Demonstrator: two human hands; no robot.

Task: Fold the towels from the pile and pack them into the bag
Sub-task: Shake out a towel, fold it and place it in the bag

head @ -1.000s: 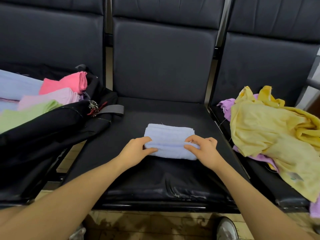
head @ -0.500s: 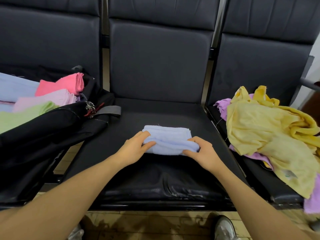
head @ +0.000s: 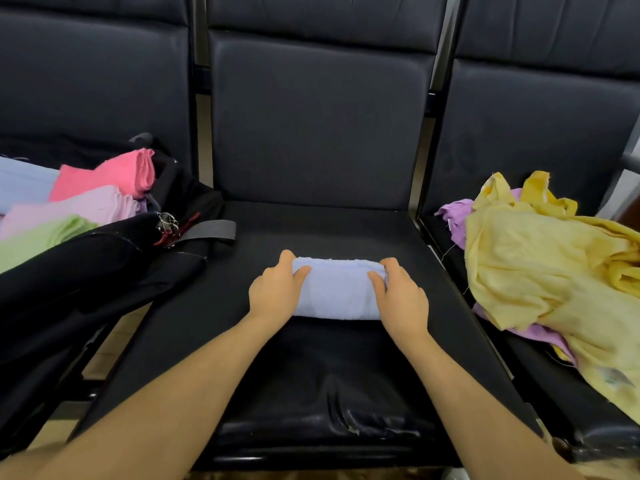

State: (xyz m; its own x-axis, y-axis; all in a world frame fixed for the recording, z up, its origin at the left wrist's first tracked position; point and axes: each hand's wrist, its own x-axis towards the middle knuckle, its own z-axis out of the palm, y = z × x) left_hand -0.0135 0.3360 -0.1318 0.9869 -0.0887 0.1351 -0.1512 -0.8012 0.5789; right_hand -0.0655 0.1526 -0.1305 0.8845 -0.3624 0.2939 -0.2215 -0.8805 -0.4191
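Observation:
A folded light-blue towel lies on the middle black seat. My left hand grips its left end and my right hand grips its right end, each with the thumb on top and the fingers curled round the far edge. An open black bag sits on the left seat and holds folded towels: pink, pale pink, green and blue. The unfolded pile on the right seat shows a yellow towel over a purple one.
Three black padded seats stand in a row with upright backrests behind. The bag's grey strap and a key ring lie over the middle seat's left edge. Tiled floor shows below the seat fronts.
Both hands lifted the towel's near edge and folded it over away from me. The towel is now a tighter bundle, and the hands have shifted to grip its two ends.

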